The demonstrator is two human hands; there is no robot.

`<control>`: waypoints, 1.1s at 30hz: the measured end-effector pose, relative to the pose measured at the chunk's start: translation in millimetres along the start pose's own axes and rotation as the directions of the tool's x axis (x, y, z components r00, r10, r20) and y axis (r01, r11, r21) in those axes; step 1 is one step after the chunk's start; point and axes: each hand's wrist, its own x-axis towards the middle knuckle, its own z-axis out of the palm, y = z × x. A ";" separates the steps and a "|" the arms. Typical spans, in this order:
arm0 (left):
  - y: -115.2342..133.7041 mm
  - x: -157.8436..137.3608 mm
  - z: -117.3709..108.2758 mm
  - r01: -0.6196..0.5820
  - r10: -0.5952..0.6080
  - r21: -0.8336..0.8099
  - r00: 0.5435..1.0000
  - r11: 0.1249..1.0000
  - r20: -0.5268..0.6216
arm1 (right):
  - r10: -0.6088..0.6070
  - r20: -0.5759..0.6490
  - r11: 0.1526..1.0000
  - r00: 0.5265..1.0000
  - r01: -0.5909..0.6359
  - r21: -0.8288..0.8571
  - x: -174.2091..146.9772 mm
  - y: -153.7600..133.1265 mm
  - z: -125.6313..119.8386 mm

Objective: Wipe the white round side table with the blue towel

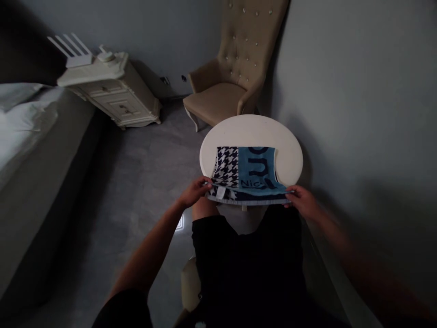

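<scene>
A folded patterned cloth lies partly on the round white table, its near edge raised off the front of the tabletop. One side is black-and-white houndstooth; the other is blue with dark lettering. A white label shows along the near edge. My left hand pinches the cloth's near left corner. At the near right corner, my right hand grips it between thumb and fingers. The near edge is stretched between both hands, above my lap. I cannot tell what kind of textile piece it is.
A tan tufted armchair stands behind the table. A white nightstand at the back left holds a router with several antennas. The bed runs along the left, and a grey wall is close on the right.
</scene>
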 end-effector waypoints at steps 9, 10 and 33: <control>42.6 -18.9 18.9 0.307 -0.293 -0.217 0.951 0.927 0.094 | 0.134 0.003 0.962 0.991 -0.131 0.240 -8.0 -42.8 12.1; 38.6 -22.4 21.3 0.315 -0.301 -0.246 0.949 0.917 0.095 | 0.142 0.006 0.955 0.990 -0.139 0.264 -10.6 -39.7 12.1; -118.8 -22.2 112.5 0.105 -0.131 -0.294 0.989 0.950 -0.067 | 0.217 -0.084 0.920 0.973 -0.175 0.352 0.7 45.8 -11.6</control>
